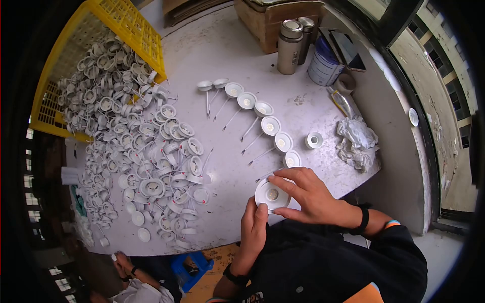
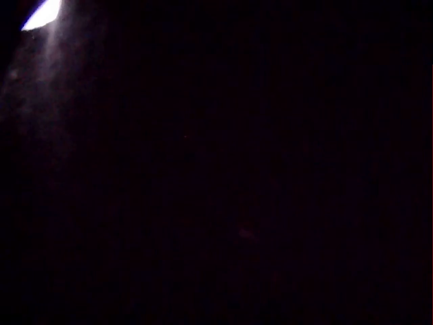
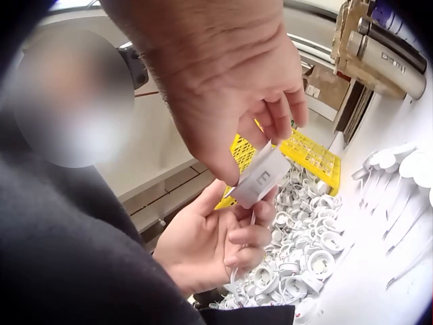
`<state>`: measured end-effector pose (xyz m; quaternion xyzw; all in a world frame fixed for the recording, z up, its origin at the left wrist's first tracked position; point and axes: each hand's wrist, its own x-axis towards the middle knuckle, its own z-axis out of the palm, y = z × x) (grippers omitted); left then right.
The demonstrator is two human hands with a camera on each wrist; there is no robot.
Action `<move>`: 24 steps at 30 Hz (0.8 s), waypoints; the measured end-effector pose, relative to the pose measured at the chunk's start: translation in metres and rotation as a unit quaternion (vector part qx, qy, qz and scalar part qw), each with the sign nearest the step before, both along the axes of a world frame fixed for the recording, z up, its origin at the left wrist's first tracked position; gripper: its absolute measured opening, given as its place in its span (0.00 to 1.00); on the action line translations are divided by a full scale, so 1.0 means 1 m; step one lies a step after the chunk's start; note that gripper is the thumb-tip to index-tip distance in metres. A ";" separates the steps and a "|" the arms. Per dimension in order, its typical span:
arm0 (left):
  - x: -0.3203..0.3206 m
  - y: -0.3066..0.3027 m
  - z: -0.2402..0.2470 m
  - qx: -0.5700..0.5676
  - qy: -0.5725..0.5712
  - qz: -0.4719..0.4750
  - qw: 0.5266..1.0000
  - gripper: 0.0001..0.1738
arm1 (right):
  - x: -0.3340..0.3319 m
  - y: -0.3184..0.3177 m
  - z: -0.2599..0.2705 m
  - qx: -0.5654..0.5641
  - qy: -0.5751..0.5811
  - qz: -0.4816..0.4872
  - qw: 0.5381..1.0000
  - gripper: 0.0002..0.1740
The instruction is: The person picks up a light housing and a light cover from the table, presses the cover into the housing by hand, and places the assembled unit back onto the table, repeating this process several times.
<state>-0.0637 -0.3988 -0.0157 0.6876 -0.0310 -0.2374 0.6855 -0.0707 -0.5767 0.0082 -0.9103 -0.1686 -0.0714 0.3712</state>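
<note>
A white round downlight (image 1: 272,196) is held in front of the body, over the table's near edge. My left hand (image 1: 254,225) grips it from below, thumb at its rim. My right hand (image 1: 314,196) pinches the rim from above with fingers and thumb. In the right wrist view the side of the downlight (image 3: 262,176) carries dark printing, and a white wire hangs from it past the left hand's (image 3: 220,242) curled fingers. Just beyond the hands, a curved row of downlights (image 1: 271,125) lies with leads pointing left. The left wrist view is almost wholly dark.
To the left spreads a big heap of downlights (image 1: 152,187), spilling from a tipped yellow crate (image 1: 132,31). A small white cup-shaped part (image 1: 314,140) and crumpled plastic (image 1: 357,143) lie to the right. Behind stand a flask (image 1: 290,48), a blue tub (image 1: 324,65) and a cardboard box (image 1: 255,25).
</note>
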 end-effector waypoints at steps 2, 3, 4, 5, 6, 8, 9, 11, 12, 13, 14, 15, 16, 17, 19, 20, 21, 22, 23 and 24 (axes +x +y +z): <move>0.000 0.003 0.000 -0.015 0.039 -0.016 0.999 0.20 | 0.000 0.001 -0.003 0.005 0.017 -0.003 1.000 0.37; 0.000 0.002 0.001 -0.015 0.040 -0.017 0.999 0.20 | 0.000 0.001 -0.004 0.004 0.017 -0.003 1.000 0.37; -0.001 -0.001 0.002 -0.013 0.028 -0.007 0.999 0.21 | -0.001 0.001 -0.004 0.027 0.023 0.004 0.999 0.37; -0.001 -0.003 0.003 -0.011 0.018 0.002 1.000 0.23 | -0.001 0.000 -0.005 0.050 0.030 0.011 0.998 0.37; -0.001 -0.002 0.002 -0.011 0.019 0.000 1.000 0.23 | -0.002 0.001 -0.007 0.050 0.031 0.009 0.998 0.37; -0.002 0.000 0.000 0.009 0.014 -0.011 1.000 0.22 | -0.004 0.003 -0.012 0.187 0.043 -0.015 0.981 0.35; -0.001 0.002 0.000 0.009 0.014 -0.011 1.000 0.22 | -0.004 0.003 -0.011 0.186 0.043 -0.015 0.981 0.35; -0.001 0.006 0.001 -0.008 0.058 -0.018 0.998 0.17 | -0.006 0.002 -0.011 0.245 0.143 -0.067 0.957 0.29; -0.001 0.004 0.001 -0.007 0.059 -0.019 0.998 0.17 | -0.007 0.002 -0.010 0.245 0.144 -0.068 0.956 0.29; -0.002 0.002 0.001 0.002 0.042 -0.016 0.999 0.17 | -0.007 0.002 -0.010 0.254 0.194 -0.072 0.945 0.26; -0.003 0.000 0.001 0.012 0.026 -0.013 1.000 0.16 | -0.007 0.002 -0.010 0.262 0.243 -0.077 0.931 0.23; -0.003 0.000 0.001 0.013 0.028 -0.015 0.999 0.16 | -0.007 0.004 -0.010 0.263 0.245 -0.079 0.930 0.23; -0.003 -0.001 0.001 0.026 0.017 -0.015 0.999 0.15 | -0.006 0.006 -0.009 0.268 0.235 -0.092 0.930 0.22; -0.002 -0.001 0.001 0.040 0.006 -0.015 0.999 0.15 | -0.006 0.007 -0.009 0.273 0.226 -0.105 0.929 0.20; -0.001 -0.003 0.000 0.042 -0.003 -0.012 0.999 0.15 | -0.006 0.007 -0.009 0.273 0.230 -0.104 0.928 0.21; -0.001 -0.003 0.000 0.044 -0.015 -0.008 0.999 0.15 | -0.006 0.007 -0.009 0.272 0.232 -0.103 0.928 0.21; -0.001 -0.004 0.000 0.045 -0.014 -0.007 0.999 0.15 | -0.005 0.008 -0.010 0.273 0.233 -0.102 0.928 0.21; -0.001 -0.005 0.000 0.069 -0.036 -0.004 0.997 0.15 | -0.005 0.007 -0.010 0.274 0.237 -0.102 0.927 0.21; -0.001 -0.006 -0.001 0.093 -0.057 -0.001 0.994 0.15 | -0.005 0.007 -0.010 0.275 0.240 -0.103 0.925 0.20; 0.000 -0.007 -0.001 0.094 -0.056 -0.001 0.994 0.15 | -0.005 0.008 -0.010 0.275 0.240 -0.103 0.925 0.20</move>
